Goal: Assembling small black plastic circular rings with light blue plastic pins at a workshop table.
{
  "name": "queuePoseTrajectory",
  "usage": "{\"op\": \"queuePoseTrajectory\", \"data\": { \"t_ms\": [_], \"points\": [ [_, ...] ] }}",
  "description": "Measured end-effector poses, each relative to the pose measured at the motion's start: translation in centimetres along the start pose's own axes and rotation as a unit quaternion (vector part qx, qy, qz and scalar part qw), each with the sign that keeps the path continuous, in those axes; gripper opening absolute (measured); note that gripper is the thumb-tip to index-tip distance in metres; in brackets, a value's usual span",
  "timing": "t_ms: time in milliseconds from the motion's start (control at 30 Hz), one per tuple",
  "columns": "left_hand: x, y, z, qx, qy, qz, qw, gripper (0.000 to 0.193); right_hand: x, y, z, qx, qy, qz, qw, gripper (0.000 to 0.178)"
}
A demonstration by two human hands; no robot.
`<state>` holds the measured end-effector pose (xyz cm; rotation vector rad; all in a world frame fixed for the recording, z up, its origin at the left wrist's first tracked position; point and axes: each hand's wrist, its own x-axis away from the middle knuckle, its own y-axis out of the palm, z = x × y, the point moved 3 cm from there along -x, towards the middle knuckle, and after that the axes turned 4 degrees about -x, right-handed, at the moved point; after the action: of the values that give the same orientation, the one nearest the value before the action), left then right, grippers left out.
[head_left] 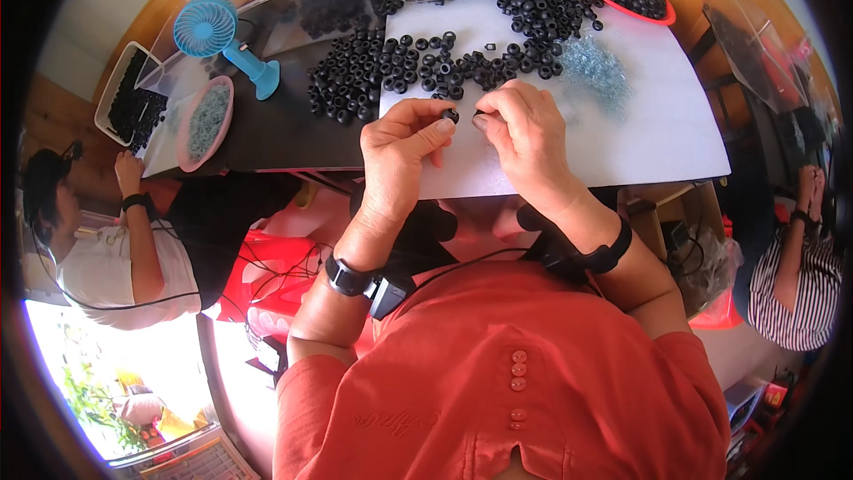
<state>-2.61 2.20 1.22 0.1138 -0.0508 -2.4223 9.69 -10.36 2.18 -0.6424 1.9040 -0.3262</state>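
Between the thumb and forefinger of my left hand (402, 147) is a black round bead-like piece (450, 116), held over the front part of the white sheet (662, 147). Just to its right, my right hand (530, 138) pinches a small dark bit (478, 114) that is mostly covered by the fingertips, so its kind is unclear. The two hands are close but apart. Beyond them lie many loose black round pieces (426, 67) with holes. A heap of small clear bluish pieces (593, 77) sits right of my right hand.
A red tray (671, 11) of black pieces stands at the back right. At the left are a blue fan (265, 80), a pink dish (185, 156) of clear pieces and a white bin (108, 105) of dark parts. Co-workers sit at left (124, 267) and right (795, 284).
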Motion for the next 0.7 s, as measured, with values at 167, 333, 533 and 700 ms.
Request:
{"op": "queuePoseTrajectory", "data": {
  "t_ms": [167,333,533,700],
  "points": [
    [0.07,0.09,-0.01,-0.011,-0.004,-0.001,1.000,0.020,-0.14,-0.31,-0.14,-0.038,0.010,0.008,0.999,0.014],
    [0.24,0.11,0.05,-0.026,-0.007,-0.006,1.000,0.019,-0.10,-0.29,0.03,-0.066,0.009,0.015,0.998,0.014],
    [0.29,0.20,0.06,-0.029,0.000,-0.007,1.000,0.019,-0.03,-0.39,-0.08,-0.109,0.012,0.007,0.994,0.014],
    [0.31,0.25,-0.04,-0.035,0.001,-0.011,0.999,0.020,0.07,-0.19,0.10,-0.124,0.016,0.004,0.992,0.014]
  ]
}}
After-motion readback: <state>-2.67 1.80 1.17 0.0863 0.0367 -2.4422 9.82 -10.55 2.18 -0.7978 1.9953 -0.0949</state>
